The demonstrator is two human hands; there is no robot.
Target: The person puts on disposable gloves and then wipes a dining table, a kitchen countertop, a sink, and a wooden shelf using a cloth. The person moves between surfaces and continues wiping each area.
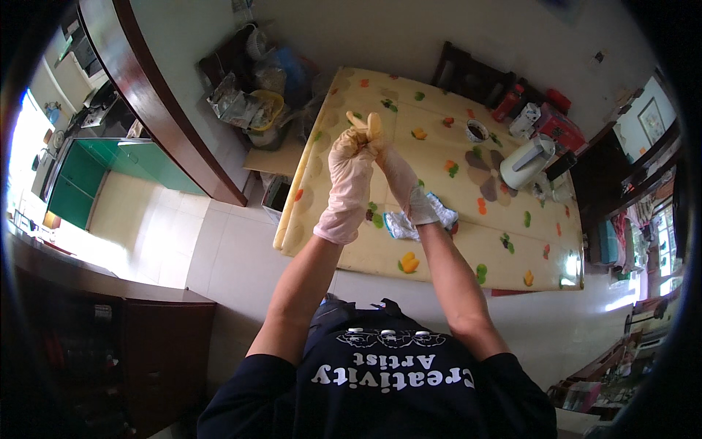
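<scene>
Both of my hands wear long pinkish rubber gloves and meet above a table with a patterned yellow tablecloth [439, 164]. My left hand [351, 145] is bent closed against the other hand, its fingers bunched at the glove's fingertips. My right hand [378, 140] touches it, with two yellowish gloved fingers pointing up; which hand each finger belongs to is hard to tell. Whether either hand pinches the other's glove is unclear. Below my right wrist, a white cloth with blue edging [403, 226] lies crumpled on the tablecloth, partly hidden by the glove cuff.
At the table's right stand a white electric kettle [524, 163], a bowl with dark contents [477, 131], a red bottle [508, 102] and a red box [559, 129]. Bags and a yellow-rimmed basket [269, 110] sit beyond the left edge. A dark wooden chair [466, 71] stands behind.
</scene>
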